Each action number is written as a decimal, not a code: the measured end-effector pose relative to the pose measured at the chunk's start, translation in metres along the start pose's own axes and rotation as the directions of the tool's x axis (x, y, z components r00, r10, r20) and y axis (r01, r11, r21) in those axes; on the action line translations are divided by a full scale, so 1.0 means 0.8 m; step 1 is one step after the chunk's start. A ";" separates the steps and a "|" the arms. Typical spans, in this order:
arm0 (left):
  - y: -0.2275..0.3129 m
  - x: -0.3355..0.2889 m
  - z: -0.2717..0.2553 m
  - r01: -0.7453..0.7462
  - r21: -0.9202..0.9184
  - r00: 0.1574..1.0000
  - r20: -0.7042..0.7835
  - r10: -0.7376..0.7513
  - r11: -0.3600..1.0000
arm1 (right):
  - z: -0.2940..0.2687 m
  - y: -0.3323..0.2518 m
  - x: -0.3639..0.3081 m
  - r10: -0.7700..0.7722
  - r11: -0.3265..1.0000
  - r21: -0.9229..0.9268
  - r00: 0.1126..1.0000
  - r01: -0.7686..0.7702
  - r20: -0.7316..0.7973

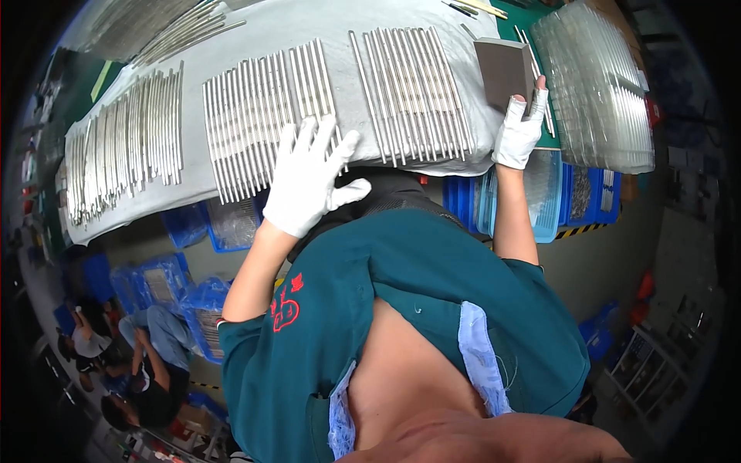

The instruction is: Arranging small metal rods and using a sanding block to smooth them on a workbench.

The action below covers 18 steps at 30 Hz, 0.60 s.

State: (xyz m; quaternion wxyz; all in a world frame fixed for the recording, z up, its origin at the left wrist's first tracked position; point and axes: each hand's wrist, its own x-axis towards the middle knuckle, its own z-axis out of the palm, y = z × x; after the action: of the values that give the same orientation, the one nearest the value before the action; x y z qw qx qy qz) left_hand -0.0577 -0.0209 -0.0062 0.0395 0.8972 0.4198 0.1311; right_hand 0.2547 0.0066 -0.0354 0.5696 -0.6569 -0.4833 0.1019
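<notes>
My left hand (309, 176), in a white glove, has its fingers spread over the near ends of a row of slim silver metal rods (248, 127). Its fingertips rest on or just above a smaller group of rods (312, 77); contact is hard to make out. My right hand (522, 130) wears a white glove with bare fingertips. It grips the near right edge of a flat grey-brown block (500, 69), which stands tilted at the cloth's right end. Between the hands, another row of silver rods (411, 92) lies side by side on the white cloth (343, 42).
More rods (127, 143) lie at the left, with a loose pile (189, 32) behind. Stacked clear plastic trays (594, 89) stand at the right. Below the table edge are a light-blue bin (546, 197) and a blue crate (590, 193). People (147, 370) sit at lower left.
</notes>
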 end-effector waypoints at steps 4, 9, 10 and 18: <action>0.008 0.020 0.010 -0.113 -0.175 0.994 -0.012 0.113 0.978 | 0.000 0.011 0.003 -0.033 0.998 -0.047 0.999 0.032 -0.021; 0.014 0.021 0.006 -0.155 -0.232 0.984 -0.118 0.131 0.960 | 0.003 0.004 0.001 0.016 1.000 0.017 1.000 -0.016 -0.015; 0.009 0.019 -0.006 -0.138 -0.222 0.988 -0.102 0.118 0.965 | 0.001 0.005 0.000 0.018 1.000 0.016 1.000 -0.018 -0.014; -0.027 -0.047 -0.011 0.216 0.053 0.975 -0.059 -0.213 0.975 | 0.000 -0.013 0.001 0.095 0.995 -0.013 0.995 -0.094 0.031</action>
State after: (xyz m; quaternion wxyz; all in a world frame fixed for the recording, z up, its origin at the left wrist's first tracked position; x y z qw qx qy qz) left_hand -0.0989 -0.0362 -0.0093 0.0161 0.8435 0.5190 0.1372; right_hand 0.2497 0.0059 -0.0266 0.5526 -0.6808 -0.4612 0.1361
